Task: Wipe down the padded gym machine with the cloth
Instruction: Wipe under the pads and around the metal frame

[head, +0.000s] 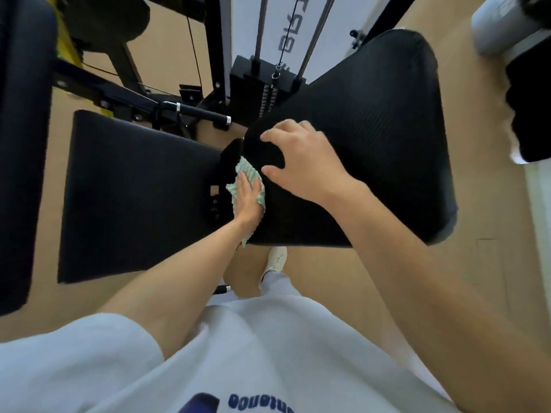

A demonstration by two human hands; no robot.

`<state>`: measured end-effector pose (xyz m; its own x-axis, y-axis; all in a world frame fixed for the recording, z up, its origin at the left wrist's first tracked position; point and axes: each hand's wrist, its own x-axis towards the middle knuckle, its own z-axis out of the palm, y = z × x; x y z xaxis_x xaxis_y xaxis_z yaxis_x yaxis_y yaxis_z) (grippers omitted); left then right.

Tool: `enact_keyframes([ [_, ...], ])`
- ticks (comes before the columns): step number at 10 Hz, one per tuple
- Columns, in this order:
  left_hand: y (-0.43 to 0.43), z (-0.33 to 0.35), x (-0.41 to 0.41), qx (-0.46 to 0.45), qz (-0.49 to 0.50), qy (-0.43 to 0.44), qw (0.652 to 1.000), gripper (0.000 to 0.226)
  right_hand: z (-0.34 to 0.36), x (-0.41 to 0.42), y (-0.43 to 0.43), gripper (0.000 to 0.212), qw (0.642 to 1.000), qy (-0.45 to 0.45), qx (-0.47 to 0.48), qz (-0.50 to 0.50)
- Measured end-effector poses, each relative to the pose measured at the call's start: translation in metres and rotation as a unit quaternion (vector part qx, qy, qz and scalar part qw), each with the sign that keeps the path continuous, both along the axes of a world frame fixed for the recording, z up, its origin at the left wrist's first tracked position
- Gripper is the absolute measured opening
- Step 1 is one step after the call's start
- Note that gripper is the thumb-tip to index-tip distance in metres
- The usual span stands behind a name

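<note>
The soft, limp cloth point(250, 186) is pressed flat under the open left hand point(248, 195) against the pad point(372, 138), steadied by the spread right hand point(301, 162).

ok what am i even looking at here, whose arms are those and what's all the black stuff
This is a single picture from a camera worn on a person's head, looking down, so the arms are the wearer's own. The black shapes are pads of a gym machine: a flat seat pad on the left and a ribbed pad on the right. Behind them are the weight stack with its cable and steel guide rods. The left hand presses a green-and-white cloth flat against the ribbed pad's edge. The right hand rests open on that pad, steadying it. Below are the person's light shirt and one white shoe on the tan floor.
</note>
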<state>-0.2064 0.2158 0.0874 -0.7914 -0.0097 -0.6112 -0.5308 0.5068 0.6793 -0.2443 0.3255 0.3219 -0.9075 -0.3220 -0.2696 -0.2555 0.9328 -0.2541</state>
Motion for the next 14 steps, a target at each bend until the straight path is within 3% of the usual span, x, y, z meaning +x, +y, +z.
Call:
enact_keyframes([
  [1,0.005,0.016,0.038,0.058,0.022,0.046,0.997,0.058,-0.06,-0.012,-0.029,0.045,0.984,-0.155,0.062,0.057],
  [2,-0.006,0.023,0.057,0.079,0.065,0.095,0.99,0.049,-0.113,-0.007,-0.046,0.031,0.945,-0.264,0.127,0.144],
  [3,-0.027,0.019,0.06,0.14,0.181,0.025,0.973,0.042,-0.154,-0.004,-0.051,0.039,0.892,-0.243,0.246,0.291],
  [4,-0.033,-0.005,0.066,0.164,0.213,0.03,0.963,0.037,-0.172,-0.014,-0.055,0.051,0.855,-0.158,0.322,0.374],
  [5,-0.026,-0.016,0.07,0.172,0.218,0.052,0.959,0.033,-0.171,-0.037,-0.061,0.05,0.843,-0.129,0.348,0.391],
  [6,-0.018,-0.032,0.069,0.182,0.189,0.035,0.964,0.048,-0.171,-0.071,-0.063,0.046,0.834,-0.105,0.364,0.401],
  [8,-0.015,-0.047,0.01,0.056,0.067,-0.03,0.996,0.059,-0.176,-0.111,-0.079,0.045,0.778,-0.027,0.442,0.447],
  [9,-0.012,-0.069,0.009,0.048,0.031,-0.027,0.998,0.059,-0.192,-0.101,-0.089,0.042,0.815,-0.059,0.299,0.493],
  [10,-0.01,-0.071,0.038,0.057,0.016,-0.012,0.998,0.058,-0.209,-0.068,-0.089,0.042,0.799,-0.211,0.301,0.476],
  [11,-0.011,-0.075,0.074,0.065,0.032,-0.001,0.997,0.058,-0.224,-0.038,-0.082,0.052,0.737,-0.217,0.334,0.546],
  [12,-0.013,-0.066,0.098,0.165,0.142,0.067,0.974,0.057,-0.223,-0.024,-0.074,0.061,0.736,-0.231,0.319,0.55],
  [13,-0.02,-0.065,0.107,0.188,0.288,0.017,0.939,0.047,-0.221,-0.026,-0.07,0.074,0.725,-0.236,0.355,0.54],
  [14,-0.03,-0.076,0.105,0.13,0.291,-0.042,0.947,0.048,-0.219,-0.052,-0.072,0.085,0.732,-0.215,0.396,0.511],
])
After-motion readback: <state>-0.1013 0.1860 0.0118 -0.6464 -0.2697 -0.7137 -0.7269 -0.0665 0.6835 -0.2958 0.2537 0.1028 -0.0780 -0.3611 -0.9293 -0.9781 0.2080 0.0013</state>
